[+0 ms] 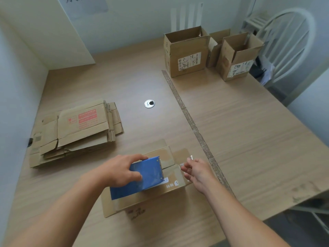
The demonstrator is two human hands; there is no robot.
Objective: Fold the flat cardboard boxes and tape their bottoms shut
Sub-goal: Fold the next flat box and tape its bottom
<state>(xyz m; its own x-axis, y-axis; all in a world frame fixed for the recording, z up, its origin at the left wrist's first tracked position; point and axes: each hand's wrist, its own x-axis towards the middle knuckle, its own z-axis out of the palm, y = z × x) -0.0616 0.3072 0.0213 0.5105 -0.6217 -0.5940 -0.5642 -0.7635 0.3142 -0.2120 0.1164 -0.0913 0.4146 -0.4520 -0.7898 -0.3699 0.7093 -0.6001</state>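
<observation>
Taping the box (160, 193) bottom. Left hand (121, 172) grips the tape gun (146, 177); I cannot tell the right hand (197, 172)'s grip. Next, pull it straight across.

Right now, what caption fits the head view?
Left hand holds blue tape dispenser on cardboard box; right hand at the tape end.

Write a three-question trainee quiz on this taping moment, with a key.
1. True or false: the left hand grips the blue tape dispenser.
2. Where is the stack of flat boxes? A) left of the box being taped; B) on the floor; C) on a shelf.
3. Fill in: the dispenser rests on the ___ nearest the person.
Key: 1 true; 2 A; 3 box.
</observation>
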